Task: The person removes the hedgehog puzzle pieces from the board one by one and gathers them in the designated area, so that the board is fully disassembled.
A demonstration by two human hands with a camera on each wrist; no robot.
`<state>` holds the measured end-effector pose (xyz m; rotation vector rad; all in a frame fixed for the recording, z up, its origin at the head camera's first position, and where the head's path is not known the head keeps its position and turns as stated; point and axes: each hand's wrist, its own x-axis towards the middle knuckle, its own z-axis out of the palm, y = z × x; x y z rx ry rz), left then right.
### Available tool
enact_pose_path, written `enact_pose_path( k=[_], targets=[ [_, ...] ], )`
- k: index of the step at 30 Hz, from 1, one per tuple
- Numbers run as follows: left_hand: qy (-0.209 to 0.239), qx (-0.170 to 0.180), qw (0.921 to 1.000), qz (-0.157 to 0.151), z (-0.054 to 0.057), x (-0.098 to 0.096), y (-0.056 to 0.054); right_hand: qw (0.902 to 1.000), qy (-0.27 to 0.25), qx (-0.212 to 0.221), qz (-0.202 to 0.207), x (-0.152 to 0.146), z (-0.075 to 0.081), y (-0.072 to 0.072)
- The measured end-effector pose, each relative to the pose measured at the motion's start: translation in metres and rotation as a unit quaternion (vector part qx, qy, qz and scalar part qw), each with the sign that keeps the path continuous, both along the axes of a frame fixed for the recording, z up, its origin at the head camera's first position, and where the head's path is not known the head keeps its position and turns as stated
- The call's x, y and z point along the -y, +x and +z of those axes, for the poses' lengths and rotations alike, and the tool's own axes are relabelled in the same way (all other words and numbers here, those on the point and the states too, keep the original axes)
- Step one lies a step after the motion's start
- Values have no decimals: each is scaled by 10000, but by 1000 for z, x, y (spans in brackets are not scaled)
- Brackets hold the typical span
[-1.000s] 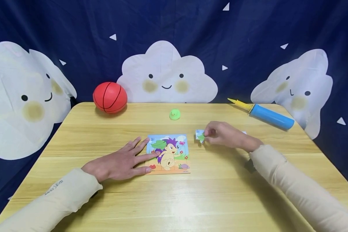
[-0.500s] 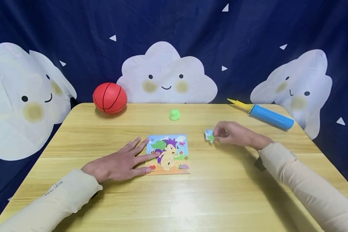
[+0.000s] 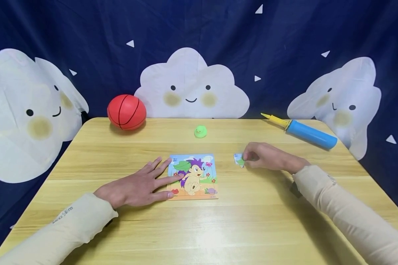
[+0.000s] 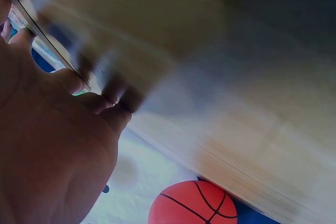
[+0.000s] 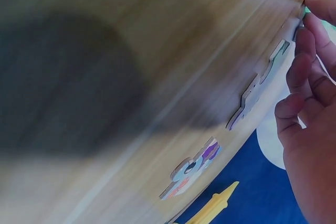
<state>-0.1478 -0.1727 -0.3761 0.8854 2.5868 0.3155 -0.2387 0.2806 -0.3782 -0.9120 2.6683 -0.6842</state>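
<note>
A flat hedgehog jigsaw puzzle lies in the middle of the table in the head view. My left hand rests with spread fingers over its left edge. To the right of the puzzle, my right hand pinches a blue and green puzzle piece between thumb and fingertips, close over the tabletop; the fingers cover its right part. The right wrist view shows loose puzzle pieces beyond this hand: one with purple and white and one seen nearly edge-on. In the head view the right hand hides them.
A red ball sits at the table's back left and a small green toy duck at the back middle. At the back right lies a blue and yellow hand pump. Behind the table hangs a dark blue curtain with clouds.
My right hand has drawn the puzzle piece to the right, away from the puzzle, and then lowered it slightly toward me. The left hand has stayed in place.
</note>
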Motion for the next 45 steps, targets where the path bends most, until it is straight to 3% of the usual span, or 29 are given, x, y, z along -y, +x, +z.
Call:
enact_pose_path(
  k=[8,15,22,31,37,45],
  targets=[
    [25,-4,10000,4,-1,-2,0,9998,-95,-151,-106,2,1,2],
    [34,-106,9999,-35,-4,-1,0,9964,-444,-646,-339,35,6,24],
    [79,-153,9998,-56,-5,-1,1,9973,-496,-511,-193,72,3,45],
    [240,-80,9997,-35,-2,-3,-1,9995,-193,-245,63,98,4,52],
    [237,-277,9990,-270,-2,-12,-2,9997,36,-229,-8,101,0,52],
    [253,-268,9968,-710,0,-34,4,9994,132,-325,-10,105,1,52]
  ],
)
